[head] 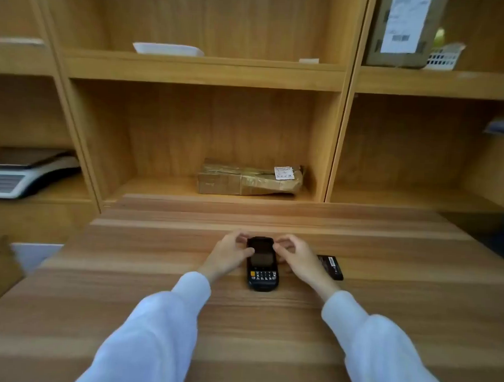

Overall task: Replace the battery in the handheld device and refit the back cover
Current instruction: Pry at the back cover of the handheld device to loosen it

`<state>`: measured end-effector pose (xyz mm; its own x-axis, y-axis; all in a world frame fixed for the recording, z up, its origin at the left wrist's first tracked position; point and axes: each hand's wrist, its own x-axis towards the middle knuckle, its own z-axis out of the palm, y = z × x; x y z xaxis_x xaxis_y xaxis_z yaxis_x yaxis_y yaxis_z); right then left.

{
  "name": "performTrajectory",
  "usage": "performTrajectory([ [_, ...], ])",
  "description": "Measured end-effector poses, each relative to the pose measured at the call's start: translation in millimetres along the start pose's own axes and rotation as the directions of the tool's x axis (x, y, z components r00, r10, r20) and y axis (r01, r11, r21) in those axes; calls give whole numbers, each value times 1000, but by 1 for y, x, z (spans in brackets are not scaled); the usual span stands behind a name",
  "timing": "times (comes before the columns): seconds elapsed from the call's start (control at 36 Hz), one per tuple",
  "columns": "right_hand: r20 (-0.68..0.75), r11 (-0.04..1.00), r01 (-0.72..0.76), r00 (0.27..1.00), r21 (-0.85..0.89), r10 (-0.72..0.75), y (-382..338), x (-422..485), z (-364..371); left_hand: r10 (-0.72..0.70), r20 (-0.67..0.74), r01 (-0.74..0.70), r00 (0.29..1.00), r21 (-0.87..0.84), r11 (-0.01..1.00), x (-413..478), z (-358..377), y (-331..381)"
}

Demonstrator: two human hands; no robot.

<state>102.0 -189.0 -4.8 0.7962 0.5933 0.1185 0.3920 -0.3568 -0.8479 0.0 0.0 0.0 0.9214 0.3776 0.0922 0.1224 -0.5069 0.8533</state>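
Device [261, 269] flat on the tabletop [127, 286], keypad up, screen end toward the far edge, roughly midway between left and right edges. Left hand [230, 254] curled against the device's left side near the screen, thumb laid on its face. Right hand [295, 256] curled against the right side, fingertips on the upper corner. Both hands clamped lightly on the device, one per side, not touching each other. Battery [331, 267] flat on the tabletop just right of the right hand, apart from the device. White sleeves [160, 324] to the wrists. Beyond the far edge, wooden shelves [203, 72] with a taped parcel [249, 179] in the middle bay.
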Motion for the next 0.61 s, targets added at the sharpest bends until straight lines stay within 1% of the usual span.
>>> performTrajectory([
  [0.03, 0, 1000, 4, 1000, -7, -4, 0, 0, 0, -12, -12, 12, 1000, -6, 1000, 1, 2, 0],
  [0.11, -14, 999, -48, 999, -15, 48, -1, -3, -1, -66, -35, 67, 997, 30, 997, 0, 6, 5],
  [0.17, -7, 996, -88, 996, 23, 89, -3, -3, 0, -79, -33, 82, 996, 77, 994, 2, 7, 5],
  [0.25, -23, 967, -199, 978, 160, 205, -5, -2, 1, -100, -63, 107, 993, 116, 988, 4, 11, 4],
  [0.33, -10, 900, -281, 953, 332, 301, -5, -1, 6, -143, -96, 150, 985, 77, 986, 4, 15, 5],
  [0.39, 3, 861, -315, 940, 400, 342, -7, -2, 9, -148, -108, 156, 983, 69, 985, 3, 17, 6],
  [0.47, -6, 830, -322, 931, 455, 365, -9, -2, 11, -165, -118, 172, 979, 57, 983, 3, 18, 9],
  [0.61, -16, 791, -296, 933, 535, 359, -17, -2, 13, -200, -108, 200, 974, -8, 980, 1, 14, 20],
])
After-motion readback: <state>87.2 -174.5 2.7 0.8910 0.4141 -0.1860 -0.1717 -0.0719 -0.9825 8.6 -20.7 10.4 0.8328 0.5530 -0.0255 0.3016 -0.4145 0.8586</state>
